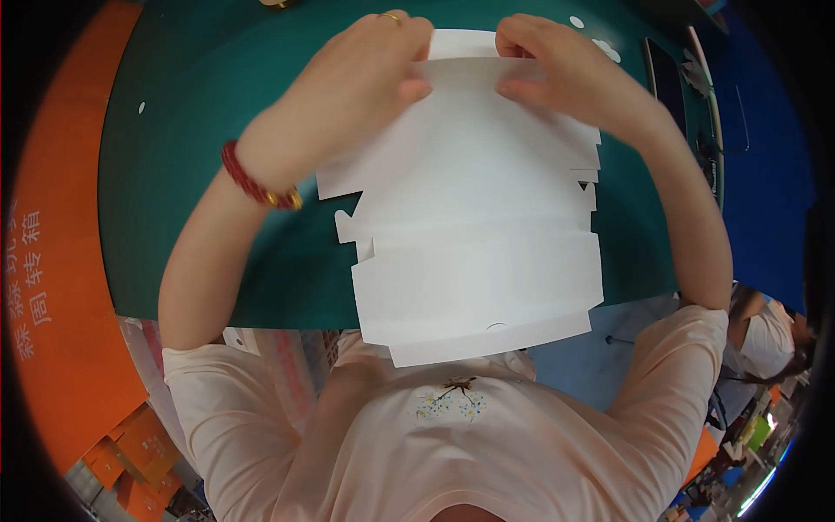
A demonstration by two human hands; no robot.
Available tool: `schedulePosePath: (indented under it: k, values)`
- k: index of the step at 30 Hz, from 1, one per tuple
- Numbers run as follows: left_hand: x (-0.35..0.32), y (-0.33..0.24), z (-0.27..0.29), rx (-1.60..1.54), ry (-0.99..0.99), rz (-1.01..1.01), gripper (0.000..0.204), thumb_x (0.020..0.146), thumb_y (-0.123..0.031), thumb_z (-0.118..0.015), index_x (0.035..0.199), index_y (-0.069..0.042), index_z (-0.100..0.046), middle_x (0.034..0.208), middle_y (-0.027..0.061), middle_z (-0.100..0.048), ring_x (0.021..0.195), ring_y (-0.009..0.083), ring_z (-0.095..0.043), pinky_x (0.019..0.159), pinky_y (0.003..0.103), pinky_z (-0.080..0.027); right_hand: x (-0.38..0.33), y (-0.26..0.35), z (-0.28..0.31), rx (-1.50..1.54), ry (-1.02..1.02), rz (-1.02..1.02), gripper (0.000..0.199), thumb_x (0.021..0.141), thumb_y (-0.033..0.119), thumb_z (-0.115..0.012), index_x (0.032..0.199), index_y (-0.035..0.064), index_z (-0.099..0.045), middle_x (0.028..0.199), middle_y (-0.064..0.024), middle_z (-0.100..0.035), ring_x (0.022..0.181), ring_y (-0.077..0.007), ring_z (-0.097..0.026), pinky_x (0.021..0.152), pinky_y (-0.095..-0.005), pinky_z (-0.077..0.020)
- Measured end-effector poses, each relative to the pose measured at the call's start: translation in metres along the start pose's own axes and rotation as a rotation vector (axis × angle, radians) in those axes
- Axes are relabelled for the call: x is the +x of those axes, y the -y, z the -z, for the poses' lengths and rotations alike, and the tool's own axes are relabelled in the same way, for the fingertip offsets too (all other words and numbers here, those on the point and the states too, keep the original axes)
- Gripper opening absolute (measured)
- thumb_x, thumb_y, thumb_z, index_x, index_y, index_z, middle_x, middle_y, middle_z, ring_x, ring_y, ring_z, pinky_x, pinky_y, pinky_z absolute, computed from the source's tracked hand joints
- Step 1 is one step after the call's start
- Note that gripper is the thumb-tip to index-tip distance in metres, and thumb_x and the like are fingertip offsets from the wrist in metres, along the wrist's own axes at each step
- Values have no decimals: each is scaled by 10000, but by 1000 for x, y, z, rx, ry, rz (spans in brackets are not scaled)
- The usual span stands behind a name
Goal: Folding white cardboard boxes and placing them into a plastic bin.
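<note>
A white die-cut carton blank (478,183) lies mostly flat in front of me, with its near end reaching past the table edge toward my body. Notches and small tabs run along both of its sides. At the far end, a white flap (465,43) stands at a fold line. My left hand (365,70) grips the left part of that fold, thumb on the near side and fingers curled behind. On the right part, my right hand (565,74) pinches the same fold between thumb and bent fingers. Some of the fingertips are hidden behind the board.
The blank rests on a green table (191,165). Small white scraps (606,50) lie near the far right, beside a dark flat object (665,83). An orange box (61,244) stands at the left. Another person (765,335) is at the lower right.
</note>
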State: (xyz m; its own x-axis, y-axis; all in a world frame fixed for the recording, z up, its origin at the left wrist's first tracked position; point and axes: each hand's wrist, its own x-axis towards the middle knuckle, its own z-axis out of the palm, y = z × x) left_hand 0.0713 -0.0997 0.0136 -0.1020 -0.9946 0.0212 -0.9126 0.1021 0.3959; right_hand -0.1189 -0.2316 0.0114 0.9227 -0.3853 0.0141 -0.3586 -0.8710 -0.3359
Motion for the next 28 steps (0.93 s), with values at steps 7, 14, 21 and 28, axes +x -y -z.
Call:
schedulePosePath:
  k: [7,14,21,28]
  values:
    - [-51,-24,-44,264,-345,-165,318,841,-124,-555,1104,47,-500,1146,195,-558,1110,327,-519,924,362,-439,-58,19,-31,-202,-316,253,380,757,177,-709,1055,28,-526,1165,-105,-573,1073,-287,-530,917,-397,-419]
    - [-60,-24,-32,272,-169,-222,668,799,-354,-644,1272,54,-407,1277,239,-464,1206,357,-436,1004,457,-347,-73,25,-19,-247,-111,194,630,721,305,-745,1218,46,-458,1343,-146,-435,1233,-315,-415,1043,-437,-310]
    - [-27,-44,4,272,-76,-57,633,658,-270,-755,1164,24,-515,1044,155,-554,996,309,-529,858,405,-428,-40,41,10,-393,-118,115,619,573,313,-837,1070,79,-553,1002,-78,-551,965,-256,-528,849,-371,-412]
    - [-78,-88,-43,645,-460,-47,380,630,-170,-734,973,-59,-616,962,118,-578,998,321,-541,834,403,-435,-99,59,-32,-675,-559,215,314,773,268,-693,1013,162,-521,1275,-97,-502,1191,-233,-461,964,-350,-348]
